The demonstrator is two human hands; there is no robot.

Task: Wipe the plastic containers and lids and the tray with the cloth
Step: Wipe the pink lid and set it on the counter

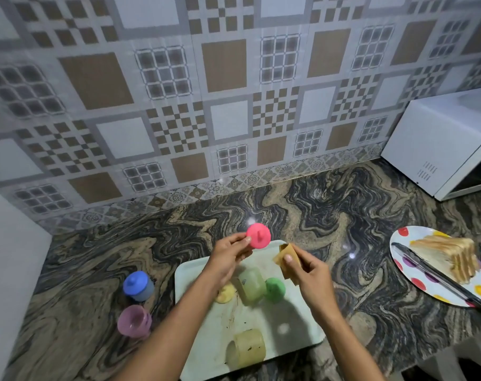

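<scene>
Above the pale rectangular plastic tray on the marbled stone worktop: pinches round pink plastic lid by its rim in left hand; grips folded tan cloth in curled fingers of right hand, just beside that lid. On the tray below, with translucent green plastic container lying on its side.

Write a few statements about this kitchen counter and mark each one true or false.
1. The left hand holds the pink lid. True.
2. The green lid lies on the tray. True.
3. The right hand holds a sponge. False: it holds a brown cloth.
4. The blue container stands on the tray. False: it stands on the counter, left of the tray.
</scene>
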